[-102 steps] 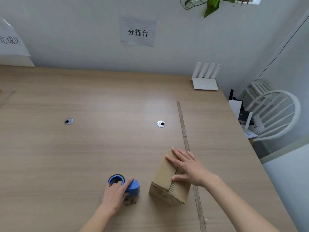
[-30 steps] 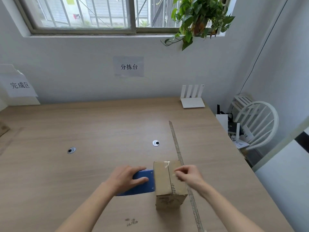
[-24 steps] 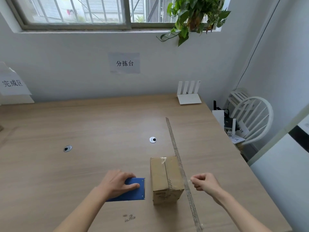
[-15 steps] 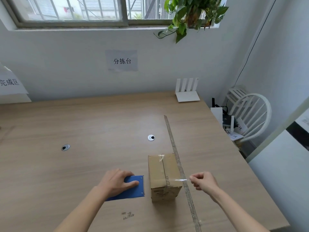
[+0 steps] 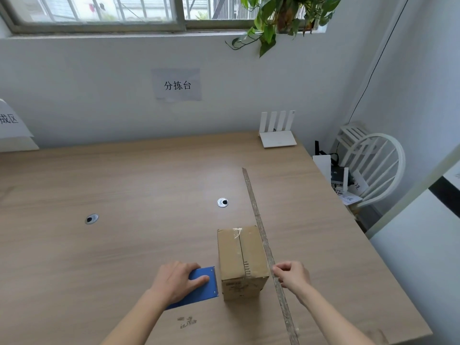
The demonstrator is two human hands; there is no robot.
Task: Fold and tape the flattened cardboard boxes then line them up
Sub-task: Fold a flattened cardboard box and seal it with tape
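The cardboard box (image 5: 241,260) stands closed on the wooden bench (image 5: 124,245), its top flaps meeting in a centre seam with a scrap of clear tape at the far end of that seam. Dark print marks its near face but is too blurred to read. Just left of the box, the left hand (image 5: 178,280) lies curled over a blue tape dispenser (image 5: 202,286), gripping it against the bench. Just right of the box, the right hand (image 5: 292,273) has its fingers curled with thumb and forefinger pinched together; whether a strand of tape runs between them and the box cannot be told. A long worn strip (image 5: 263,242) runs along the bench, touching the box's right edge and passing under the right hand. Nearer than the box, a smudge of dark print (image 5: 187,322) marks the bench. Beyond the box sit two round metal grommets (image 5: 222,202), and further off a white router (image 5: 277,134) by the wall. On the wall above hangs a paper sign (image 5: 177,84) reading "分拣台". Far left of the box another sign (image 5: 10,119) shows "成区", cut by the frame. Right of the bench stands a white chair (image 5: 373,168) holding papers.
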